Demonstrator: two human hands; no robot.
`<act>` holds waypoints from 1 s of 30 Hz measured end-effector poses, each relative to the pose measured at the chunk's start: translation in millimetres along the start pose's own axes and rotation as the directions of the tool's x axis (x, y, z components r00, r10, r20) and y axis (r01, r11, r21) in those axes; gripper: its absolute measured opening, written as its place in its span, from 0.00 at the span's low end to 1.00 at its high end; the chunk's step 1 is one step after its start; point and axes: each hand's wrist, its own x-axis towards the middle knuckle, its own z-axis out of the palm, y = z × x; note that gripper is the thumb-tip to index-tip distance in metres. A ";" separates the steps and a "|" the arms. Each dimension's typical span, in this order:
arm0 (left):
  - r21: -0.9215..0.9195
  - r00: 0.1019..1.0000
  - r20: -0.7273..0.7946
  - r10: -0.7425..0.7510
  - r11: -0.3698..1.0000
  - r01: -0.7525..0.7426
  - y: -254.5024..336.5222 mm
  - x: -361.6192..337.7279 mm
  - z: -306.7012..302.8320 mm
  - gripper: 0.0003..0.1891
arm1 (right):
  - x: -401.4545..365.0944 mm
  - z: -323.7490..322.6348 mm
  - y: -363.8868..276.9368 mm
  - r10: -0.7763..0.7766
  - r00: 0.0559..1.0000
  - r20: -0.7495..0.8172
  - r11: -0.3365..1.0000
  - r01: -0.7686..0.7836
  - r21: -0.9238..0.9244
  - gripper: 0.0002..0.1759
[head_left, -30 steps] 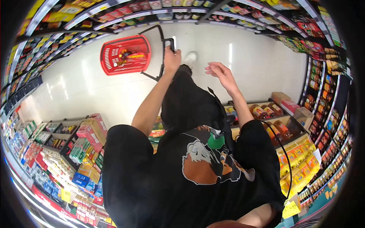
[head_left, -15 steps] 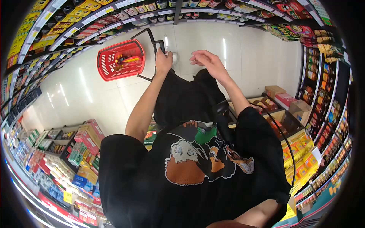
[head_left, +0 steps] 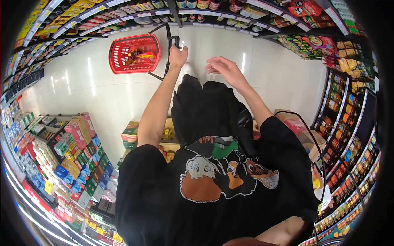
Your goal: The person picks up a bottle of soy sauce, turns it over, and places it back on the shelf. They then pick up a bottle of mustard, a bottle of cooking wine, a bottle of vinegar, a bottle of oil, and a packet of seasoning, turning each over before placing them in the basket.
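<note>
My left hand [head_left: 178, 56] is closed round the black handle [head_left: 168, 61] of a red shopping basket [head_left: 114, 53]. The basket hangs out to the left of that hand, tilted so that its inside faces me. Several small packets in red, yellow and dark colours [head_left: 141, 55] lie in it, too small to read. My right hand [head_left: 223, 69] is held out over the pale floor with its fingers stretched and nothing in them. It is well apart from the basket and the shelves.
Shelves of jars and packets [head_left: 203, 4] run across the front, and racks of bagged goods [head_left: 349, 65] stand on the right. Stacked cartons [head_left: 82, 135] are at the left. Boxes [head_left: 293, 123] sit near my right elbow. A black cable [head_left: 322, 164] hangs beside my right arm.
Shelves and stacked goods have shifted around me as my body moves. The basket sits slightly higher and further right in view. My left hand keeps its grip; my right stays empty.
</note>
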 end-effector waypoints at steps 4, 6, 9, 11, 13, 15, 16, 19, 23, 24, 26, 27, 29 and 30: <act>0.087 0.999 0.021 0.040 0.995 -0.041 21.1 -15.6 24.7 0.26 | -7.8 -26.3 6.3 0.000 1.000 -0.016 1.000 0.000 -0.004 0.17; 0.076 0.997 0.077 0.019 0.997 -0.025 34.4 -23.3 34.3 0.28 | -13.1 -37.3 10.7 -0.025 0.999 -0.028 0.999 0.026 0.044 0.18; 0.033 0.973 0.230 -0.017 0.999 0.010 62.6 -39.0 48.5 0.31 | -20.7 -52.1 16.5 -0.027 0.998 -0.052 0.999 0.028 0.027 0.17; 0.049 0.967 0.255 0.007 0.999 -0.020 66.1 -42.3 70.1 0.31 | -24.7 -63.1 21.1 -0.013 0.997 -0.071 1.000 0.014 0.025 0.17; 0.091 0.950 0.312 0.003 0.995 -0.033 77.2 -48.6 86.0 0.33 | -32.2 -75.8 25.8 0.013 0.997 -0.081 1.000 -0.012 0.025 0.17; 0.089 0.953 0.305 0.000 0.996 -0.029 90.3 -57.3 103.0 0.34 | -35.1 -92.7 28.8 0.049 0.995 -0.083 0.999 -0.049 0.004 0.18; 0.090 0.955 0.298 -0.004 0.996 -0.024 97.7 -62.2 112.3 0.34 | -35.4 -101.8 31.1 0.045 0.996 -0.081 0.999 -0.045 0.001 0.18; 0.046 0.950 0.310 -0.023 0.999 0.009 118.6 -75.3 145.4 0.35 | -32.5 -131.3 40.5 0.057 0.996 -0.072 0.998 -0.060 -0.033 0.20; 0.021 0.950 0.312 -0.034 0.999 0.029 145.5 -87.6 192.8 0.35 | -34.7 -184.8 48.4 0.056 0.994 -0.091 0.996 -0.062 -0.070 0.20; 0.034 0.952 0.307 -0.015 0.999 0.005 154.3 -87.4 200.4 0.35 | -35.7 -199.9 53.3 0.030 0.995 -0.094 0.997 -0.036 -0.065 0.20; 0.037 0.955 0.297 0.005 0.999 -0.017 173.9 -96.5 212.7 0.35 | -33.3 -226.2 55.6 -0.008 0.995 -0.097 0.999 0.003 -0.054 0.20; 0.036 0.953 0.303 0.016 0.999 -0.028 181.5 -99.5 221.7 0.34 | -34.2 -238.8 56.4 0.006 0.993 -0.116 0.998 -0.013 -0.063 0.21; 0.014 0.951 0.308 0.020 1.000 -0.025 194.3 -105.3 239.8 0.33 | -43.6 -258.9 63.4 0.037 0.990 -0.137 0.997 -0.047 -0.068 0.21; -0.016 0.953 0.302 0.027 1.000 -0.023 200.9 -106.5 249.1 0.33 | -44.8 -268.1 64.6 0.020 0.987 -0.157 0.995 -0.036 -0.097 0.22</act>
